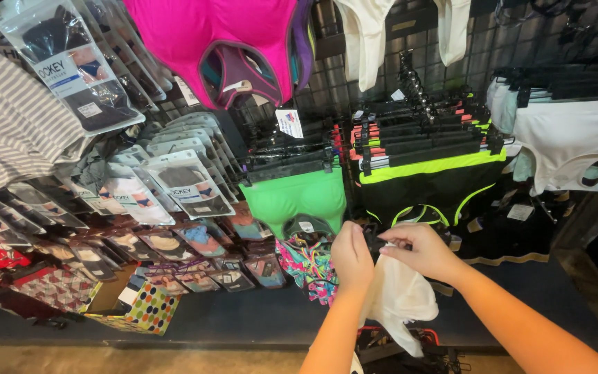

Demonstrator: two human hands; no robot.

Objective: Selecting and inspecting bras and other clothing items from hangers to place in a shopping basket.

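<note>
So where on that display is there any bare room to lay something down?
The dark shelf is bare between the polka-dot box and the left hand, and again right of the right hand holding the white garment. Packets crowd the left; hangers crowd the grid wall.

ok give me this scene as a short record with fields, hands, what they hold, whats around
place: clothing display with a wire grid wall
left hand: pinching the top of a white garment
right hand: gripping the same white garment at its top edge
behind hands: green top and black top with neon trim on black hangers
above: pink top
left side: rows of packaged underwear, dotted box
beside left hand: floral garment
</note>
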